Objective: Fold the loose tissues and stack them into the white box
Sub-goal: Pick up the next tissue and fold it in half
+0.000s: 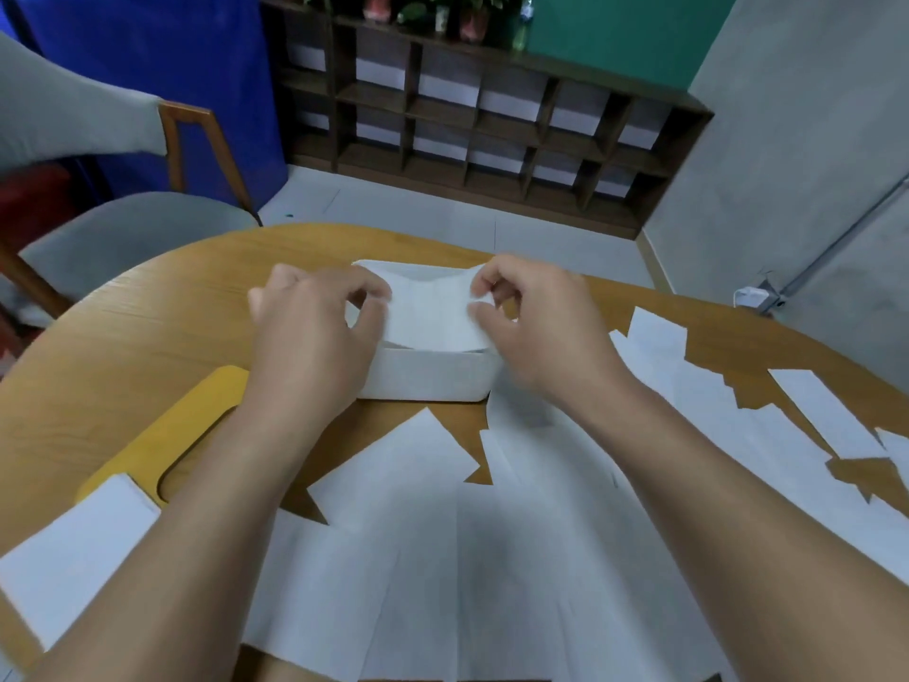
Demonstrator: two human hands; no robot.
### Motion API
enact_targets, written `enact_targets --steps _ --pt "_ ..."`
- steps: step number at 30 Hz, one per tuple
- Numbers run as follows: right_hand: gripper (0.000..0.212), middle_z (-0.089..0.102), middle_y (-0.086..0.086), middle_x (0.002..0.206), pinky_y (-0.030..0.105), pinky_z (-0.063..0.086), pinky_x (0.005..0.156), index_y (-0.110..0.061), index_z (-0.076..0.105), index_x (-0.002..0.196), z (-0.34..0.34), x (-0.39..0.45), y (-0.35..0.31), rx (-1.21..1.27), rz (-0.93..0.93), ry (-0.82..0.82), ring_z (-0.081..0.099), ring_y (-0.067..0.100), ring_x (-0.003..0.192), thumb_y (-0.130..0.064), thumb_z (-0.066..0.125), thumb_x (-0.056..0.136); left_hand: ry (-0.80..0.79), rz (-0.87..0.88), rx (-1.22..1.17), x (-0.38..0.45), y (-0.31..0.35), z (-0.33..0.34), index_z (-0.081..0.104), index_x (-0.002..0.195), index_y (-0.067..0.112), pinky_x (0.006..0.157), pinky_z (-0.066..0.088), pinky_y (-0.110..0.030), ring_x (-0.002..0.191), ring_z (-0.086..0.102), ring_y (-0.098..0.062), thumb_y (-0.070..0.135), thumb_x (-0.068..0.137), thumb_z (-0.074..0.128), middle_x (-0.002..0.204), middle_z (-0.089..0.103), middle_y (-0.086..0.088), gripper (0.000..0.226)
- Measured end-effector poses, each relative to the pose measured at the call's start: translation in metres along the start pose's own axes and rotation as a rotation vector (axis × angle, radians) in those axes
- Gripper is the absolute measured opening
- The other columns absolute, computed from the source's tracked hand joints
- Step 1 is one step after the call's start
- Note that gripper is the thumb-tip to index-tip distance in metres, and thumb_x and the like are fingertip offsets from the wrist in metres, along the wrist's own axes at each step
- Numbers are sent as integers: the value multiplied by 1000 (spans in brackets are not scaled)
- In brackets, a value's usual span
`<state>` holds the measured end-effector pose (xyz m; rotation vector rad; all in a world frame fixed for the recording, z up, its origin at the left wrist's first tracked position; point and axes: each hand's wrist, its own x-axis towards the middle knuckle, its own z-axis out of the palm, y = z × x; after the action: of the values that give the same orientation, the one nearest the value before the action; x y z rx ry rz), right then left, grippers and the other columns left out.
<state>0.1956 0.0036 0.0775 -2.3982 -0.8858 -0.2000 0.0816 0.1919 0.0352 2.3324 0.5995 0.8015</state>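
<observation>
We see the box (423, 381), white, oblong, round-cornered and open-topped, standing on the wood mid-table. A folded tissue (433, 312) lies across its opening, sagging a little in the middle, its two short ends raised above the rim. Loose tissues (442, 543), flat white sheets with fold creases, overlap one another in a broad spread just before the box and away to the right.

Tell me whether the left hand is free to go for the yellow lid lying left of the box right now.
Probably not yet. The left hand pinches one end of the folded tissue over the white box, so its grip is taken. The yellow lid itself lies partly under the left forearm, with nothing else blocking it.
</observation>
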Motion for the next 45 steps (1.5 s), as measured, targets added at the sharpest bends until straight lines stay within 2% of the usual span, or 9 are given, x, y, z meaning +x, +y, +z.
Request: enact_targets --steps 6,11,16,22,26,29,31,36,45 --pt "14 74 -12 93 41 49 101 -29 76 95 12 30 4 -227 -45 -231 67 17 93 -24 67 105 -34 50 126 2 -6 6 81 107 35 90 22 -37 108 40 -19 37 111 56 100 72 12 25" --pt "16 74 -11 92 39 42 107 -29 77 95 18 41 3 -354 -96 -274 66 19 94 -23 66 104 -66 32 128 3 -8 9 83 115 35 94 25 -38 119 43 -22 39 113 53 125 70 10 30" --pt "25 78 -15 108 41 35 117 -32 84 108 15 52 -1 -449 -117 -399 64 18 107 -20 61 107 -43 30 103 2 -10 11 84 106 35 90 19 -34 114 42 -21 37 112 57 114 75 12 28" --pt "21 63 -16 102 35 30 101 -33 82 115 12 50 0 -493 -143 -324 59 16 105 -24 65 108 38 69 69 -1 -9 9 84 106 35 90 19 -33 114 43 -18 37 110 63 115 76 15 21" --pt "20 62 -22 98 33 47 104 -29 85 112 -5 34 1 -265 -56 -155 54 7 94 -22 67 109 70 140 70 -7 -1 4 81 118 34 92 17 -30 120 44 -18 38 108 68 124 73 12 18" --pt "15 65 -26 93 16 38 74 -34 84 106 -18 8 0 -134 9 -117 53 2 84 -25 72 106 44 255 34 -21 9 3 80 121 31 92 23 -29 115 47 -18 31 107 70 118 72 11 17" --pt "12 68 -22 95 11 35 68 -34 84 103 -24 -16 0 -63 14 -92 54 -5 82 -25 76 103 -3 335 -25 -37 16 6 80 119 27 94 40 -37 107 54 -20 27 105 69 109 74 9 17" --pt "11 73 -17 93 14 43 68 -34 82 93 -31 -90 3 151 88 -9 61 6 84 -26 79 99 -219 387 -87 -85 35 22 79 103 29 78 53 -45 92 60 -21 32 102 63 92 73 10 16" --pt "12 73 -18 90 24 49 73 -35 78 89 -3 -168 25 233 216 -38 64 6 90 -27 78 97 -431 367 -2 -130 36 46 73 100 32 81 50 -37 92 53 -13 38 104 57 94 67 11 17"
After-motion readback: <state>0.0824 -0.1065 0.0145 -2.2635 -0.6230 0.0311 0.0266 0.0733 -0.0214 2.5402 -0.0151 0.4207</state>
